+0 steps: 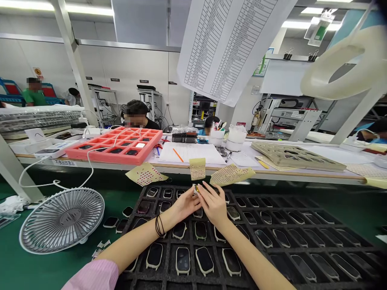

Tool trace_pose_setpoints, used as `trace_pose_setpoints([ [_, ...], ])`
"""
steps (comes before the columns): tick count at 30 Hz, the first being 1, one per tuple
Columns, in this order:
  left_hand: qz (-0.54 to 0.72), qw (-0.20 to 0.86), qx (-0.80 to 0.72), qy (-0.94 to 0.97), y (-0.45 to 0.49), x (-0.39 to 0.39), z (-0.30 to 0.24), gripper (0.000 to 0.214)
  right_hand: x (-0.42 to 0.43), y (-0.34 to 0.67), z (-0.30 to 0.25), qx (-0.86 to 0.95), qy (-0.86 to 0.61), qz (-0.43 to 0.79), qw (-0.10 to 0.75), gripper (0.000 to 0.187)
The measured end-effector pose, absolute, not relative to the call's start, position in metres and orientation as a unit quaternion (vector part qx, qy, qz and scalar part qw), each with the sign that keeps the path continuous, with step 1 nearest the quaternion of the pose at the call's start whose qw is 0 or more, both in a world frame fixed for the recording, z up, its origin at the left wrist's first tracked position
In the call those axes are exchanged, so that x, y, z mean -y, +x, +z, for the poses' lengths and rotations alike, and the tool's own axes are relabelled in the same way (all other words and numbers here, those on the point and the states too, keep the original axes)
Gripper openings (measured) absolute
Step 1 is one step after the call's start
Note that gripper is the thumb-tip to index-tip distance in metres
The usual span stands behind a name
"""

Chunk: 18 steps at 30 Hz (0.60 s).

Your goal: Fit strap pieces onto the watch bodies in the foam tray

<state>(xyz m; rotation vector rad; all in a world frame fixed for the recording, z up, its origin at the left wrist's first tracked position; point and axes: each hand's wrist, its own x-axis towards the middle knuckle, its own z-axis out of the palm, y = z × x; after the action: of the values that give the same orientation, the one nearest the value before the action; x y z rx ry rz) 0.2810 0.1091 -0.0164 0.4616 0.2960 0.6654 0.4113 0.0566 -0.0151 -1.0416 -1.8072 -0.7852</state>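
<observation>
My left hand (pixel 186 205) and my right hand (pixel 212 200) meet above a black foam tray (pixel 190 280). Between their fingertips they pinch a small whitish piece (pixel 196 189) with a yellow patch, mostly covered by the fingers; it may be a watch case, but I cannot be sure. Rectangular watch cases with dark faces fill many of the tray's compartments, among them one watch case (pixel 204 259) below my hands. Yellow sheets dotted with small red stickers hang from the shelf edge just beyond my fingers, the middle sticker sheet (pixel 197 169) being nearest.
A second dark tray (pixel 305 235) of watch cases adjoins on the right. At left stand a white fan (pixel 65 219) and a few loose watch cases (pixel 111 222). The shelf carries a red foam tray (pixel 145 155), papers (pixel 196 152) and a beige tray (pixel 298 157). A tape roll (pixel 317 78) hangs upper right.
</observation>
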Motion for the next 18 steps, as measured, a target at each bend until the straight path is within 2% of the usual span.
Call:
trace_pose_setpoints([
  [7,0.295,0.912,-0.160,0.237,0.278,-0.108,-0.016,0.021,-0.055,0.412,-0.014,0.733,-0.429,-0.359,0.388,0.045],
  [12,0.287,0.908,-0.166,0.256,0.280,-0.105,-0.016,0.018,-0.055,0.418,-0.015,0.740,-0.409,-0.349,0.405,0.041],
  [18,0.335,0.878,-0.185,0.287,0.286,-0.106,-0.016,0.016,-0.059,0.420,-0.013,0.723,-0.428,-0.288,0.460,0.032],
])
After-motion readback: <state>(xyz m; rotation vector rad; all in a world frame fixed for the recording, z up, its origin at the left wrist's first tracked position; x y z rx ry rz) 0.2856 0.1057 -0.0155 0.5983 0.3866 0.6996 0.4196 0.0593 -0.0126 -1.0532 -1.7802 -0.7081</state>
